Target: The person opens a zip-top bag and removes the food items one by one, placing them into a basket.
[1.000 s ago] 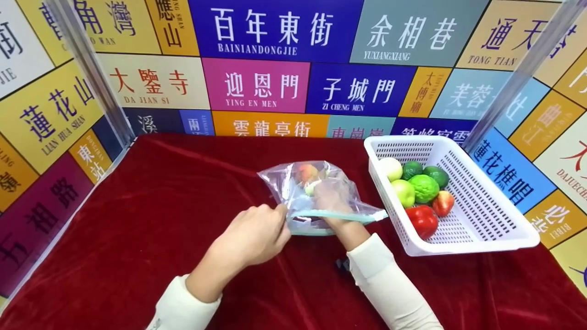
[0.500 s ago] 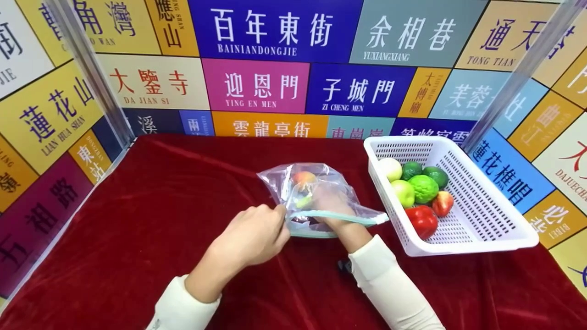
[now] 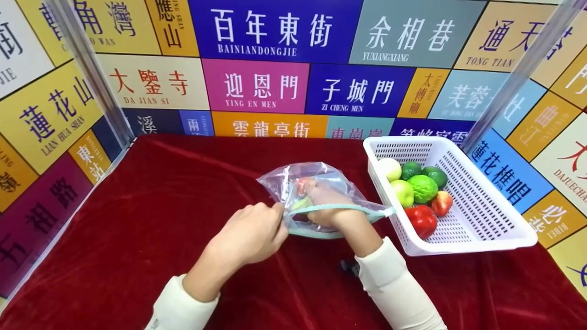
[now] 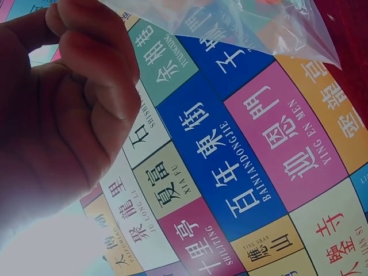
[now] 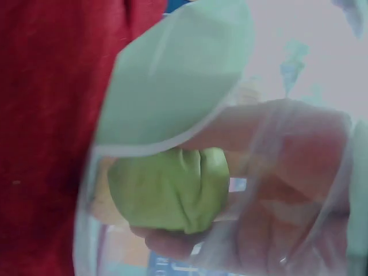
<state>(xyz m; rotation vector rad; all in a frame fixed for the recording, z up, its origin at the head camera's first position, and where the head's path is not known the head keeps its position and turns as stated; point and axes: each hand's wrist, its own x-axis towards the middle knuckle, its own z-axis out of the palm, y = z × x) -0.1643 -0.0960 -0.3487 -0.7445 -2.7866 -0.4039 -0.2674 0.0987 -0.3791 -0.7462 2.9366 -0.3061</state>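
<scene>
A clear zip bag (image 3: pixel 330 176) with a pale green strip along its mouth lies mid-table, mouth toward me. My left hand (image 3: pixel 250 233) pinches the left end of that mouth; in the left wrist view its fingers (image 4: pixel 98 63) are curled. Inside the bag, my right hand (image 3: pixel 332 204) is seen through the plastic. The right wrist view shows its thumb and fingers round a light green, creased fruit or vegetable (image 5: pixel 169 190); its exact kind is unclear. An orange-red fruit (image 3: pixel 303 184) also sits in the bag, partly covered by the fingers.
A white perforated basket (image 3: pixel 486 243) stands at the right, holding a red bell pepper (image 3: pixel 421 221), a green apple (image 3: pixel 403 193), a bumpy green fruit (image 3: pixel 423 188) and several others. Dark red cloth (image 3: pixel 183 183) covers the table. A small black object (image 3: pixel 350 267) lies beside the right sleeve.
My right hand has shifted back toward the bag's mouth, its wrist moving slightly right. The fruit inside has changed position. My left hand keeps its grip on the bag almost unmoved.
</scene>
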